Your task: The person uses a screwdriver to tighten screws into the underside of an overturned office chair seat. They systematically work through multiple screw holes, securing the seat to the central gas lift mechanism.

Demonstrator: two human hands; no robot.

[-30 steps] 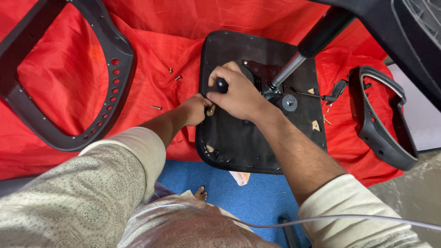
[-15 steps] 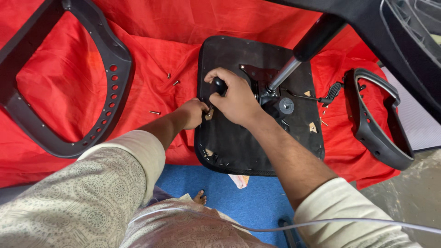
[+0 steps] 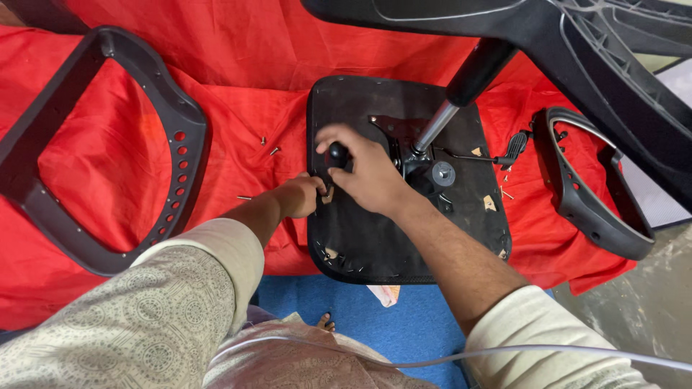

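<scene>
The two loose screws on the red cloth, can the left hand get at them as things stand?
Probably yes. The screws lie bare on the red cloth, just beyond the left hand at the seat pan's edge; nothing lies between.

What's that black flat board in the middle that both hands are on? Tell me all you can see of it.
The seat base is a black, roughly square panel with rounded corners, lying flat, underside up, on the red cloth. A metal mechanism with a silver column is fixed near its middle. Small paper-like scraps dot its surface. The right hand grips a black knob above it; the left hand touches its left edge.
</scene>
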